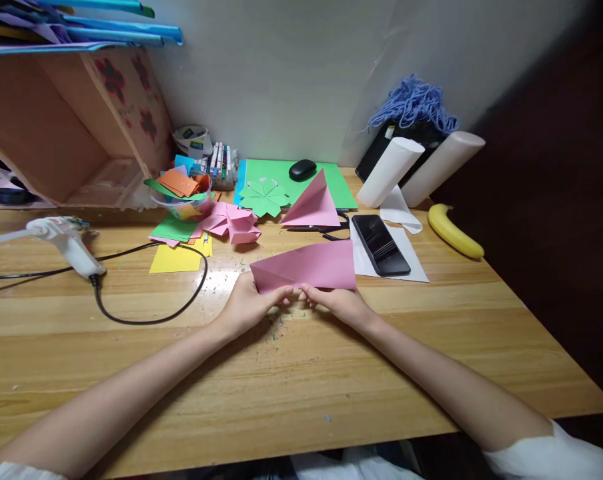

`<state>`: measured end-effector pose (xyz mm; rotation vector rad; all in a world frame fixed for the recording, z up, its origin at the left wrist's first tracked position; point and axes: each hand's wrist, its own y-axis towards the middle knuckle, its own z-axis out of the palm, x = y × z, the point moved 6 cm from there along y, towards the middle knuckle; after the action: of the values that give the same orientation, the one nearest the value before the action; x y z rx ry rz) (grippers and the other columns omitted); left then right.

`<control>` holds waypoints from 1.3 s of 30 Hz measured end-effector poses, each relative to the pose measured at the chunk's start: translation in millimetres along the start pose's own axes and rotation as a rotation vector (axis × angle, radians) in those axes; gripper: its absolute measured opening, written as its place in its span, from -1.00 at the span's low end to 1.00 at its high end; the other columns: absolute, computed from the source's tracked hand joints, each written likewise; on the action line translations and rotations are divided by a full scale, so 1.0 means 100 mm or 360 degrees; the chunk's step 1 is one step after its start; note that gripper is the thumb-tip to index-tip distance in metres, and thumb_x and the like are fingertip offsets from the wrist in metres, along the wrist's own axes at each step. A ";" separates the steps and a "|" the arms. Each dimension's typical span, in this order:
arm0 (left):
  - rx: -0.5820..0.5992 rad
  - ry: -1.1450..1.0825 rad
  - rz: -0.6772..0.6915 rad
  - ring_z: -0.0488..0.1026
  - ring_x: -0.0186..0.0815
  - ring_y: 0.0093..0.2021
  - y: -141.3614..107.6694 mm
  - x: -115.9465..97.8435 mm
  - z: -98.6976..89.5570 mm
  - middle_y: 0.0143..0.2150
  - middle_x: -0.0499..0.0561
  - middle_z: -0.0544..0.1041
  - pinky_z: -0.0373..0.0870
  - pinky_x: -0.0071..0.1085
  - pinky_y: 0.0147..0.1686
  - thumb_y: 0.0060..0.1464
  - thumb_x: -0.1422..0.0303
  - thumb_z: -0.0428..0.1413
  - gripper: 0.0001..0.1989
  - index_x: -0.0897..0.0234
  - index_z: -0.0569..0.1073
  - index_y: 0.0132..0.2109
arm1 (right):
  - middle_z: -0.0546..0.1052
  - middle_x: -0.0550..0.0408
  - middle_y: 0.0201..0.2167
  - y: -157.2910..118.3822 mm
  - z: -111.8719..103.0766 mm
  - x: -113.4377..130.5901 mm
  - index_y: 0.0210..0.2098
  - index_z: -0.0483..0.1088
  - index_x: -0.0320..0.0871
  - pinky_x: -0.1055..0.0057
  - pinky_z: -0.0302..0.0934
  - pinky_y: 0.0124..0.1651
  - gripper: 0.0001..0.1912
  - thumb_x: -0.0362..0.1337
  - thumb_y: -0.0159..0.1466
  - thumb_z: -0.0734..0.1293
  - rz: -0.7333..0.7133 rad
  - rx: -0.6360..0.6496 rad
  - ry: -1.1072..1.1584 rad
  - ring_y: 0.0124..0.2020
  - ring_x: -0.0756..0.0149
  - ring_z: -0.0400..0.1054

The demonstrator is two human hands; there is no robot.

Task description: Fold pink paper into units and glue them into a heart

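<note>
At the frame's centre, the left hand [245,304] and right hand [345,305] pinch the lower edge of the pink sheet [306,265] between thumb and fingertips, where even pressure and level edges would likely keep a crease straight.

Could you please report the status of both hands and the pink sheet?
Left hand, right hand: holding pink sheet by lower edge. Scissors beyond, phone rightward; neither apparently blocking.

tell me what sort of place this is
Probably a paper-craft desk: a corded glue gun is at the left, markers sit at the back, and the left hand and right hand hold a pink sheet.
</note>
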<state>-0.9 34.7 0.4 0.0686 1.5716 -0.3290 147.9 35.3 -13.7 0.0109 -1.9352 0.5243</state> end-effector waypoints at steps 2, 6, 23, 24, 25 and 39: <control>-0.0052 0.0043 -0.0032 0.43 -0.37 -0.55 0.01 0.00 -0.03 -0.51 0.05 0.51 0.37 -0.50 -0.56 -0.12 0.30 0.17 -0.77 0.43 0.45 -0.36 | 0.51 0.04 -0.56 0.04 -0.08 0.05 -0.51 0.46 -0.23 0.42 0.25 -0.37 -0.67 -0.06 0.08 0.28 -0.0127 -0.0123 0.0118 -0.51 0.34 0.37; -0.0146 0.0140 0.0030 0.44 -0.36 -0.56 0.06 0.00 -0.12 -0.55 0.06 0.50 0.39 -0.48 -0.54 -0.08 0.30 0.14 -0.79 0.44 0.45 -0.43 | 0.49 0.03 -0.59 0.12 -0.24 0.09 -0.53 0.41 -0.27 0.48 0.22 -0.53 -0.73 -0.14 0.03 0.35 -0.0337 -0.0212 0.0271 -0.62 0.42 0.31; -0.0140 0.0285 0.0097 0.48 -0.27 -0.46 0.04 0.03 -0.19 -0.42 0.09 0.55 0.42 -0.43 -0.49 -0.17 0.27 0.20 -0.73 0.41 0.48 -0.34 | 0.50 0.08 -0.44 0.16 -0.45 0.12 -0.26 0.42 -0.22 0.47 0.21 -0.45 -0.62 -0.15 -0.04 0.41 -0.0427 -0.0130 0.0136 -0.46 0.34 0.36; -0.0134 0.0254 0.0087 0.49 -0.27 -0.44 0.04 0.03 -0.19 -0.41 0.10 0.55 0.43 -0.42 -0.47 -0.17 0.27 0.20 -0.73 0.41 0.48 -0.33 | 0.50 0.08 -0.45 0.14 -0.40 0.12 -0.30 0.44 -0.23 0.46 0.21 -0.45 -0.64 -0.14 -0.05 0.41 -0.0408 -0.0128 0.0112 -0.45 0.33 0.36; -0.0148 0.0214 0.0090 0.49 -0.27 -0.42 0.03 0.02 -0.20 -0.39 0.10 0.56 0.44 -0.42 -0.43 -0.18 0.27 0.21 -0.72 0.40 0.48 -0.32 | 0.50 0.08 -0.46 0.11 -0.37 0.12 -0.34 0.44 -0.23 0.46 0.21 -0.46 -0.67 -0.13 -0.04 0.41 -0.0408 -0.0174 0.0109 -0.46 0.33 0.36; -0.0224 0.0194 0.0175 0.48 -0.30 -0.43 0.06 0.02 -0.22 -0.43 0.08 0.54 0.41 -0.45 -0.44 -0.18 0.37 0.19 -0.82 0.41 0.46 -0.38 | 0.54 0.08 -0.43 -0.10 -0.20 0.23 -0.36 0.48 -0.18 0.38 0.28 -0.35 -0.79 -0.21 0.03 0.37 -0.0608 -0.0468 0.0135 -0.39 0.30 0.40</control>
<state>-21.0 45.8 -2.8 0.0665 1.7003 -0.1290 158.4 38.8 16.6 0.1641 -1.8508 -0.0140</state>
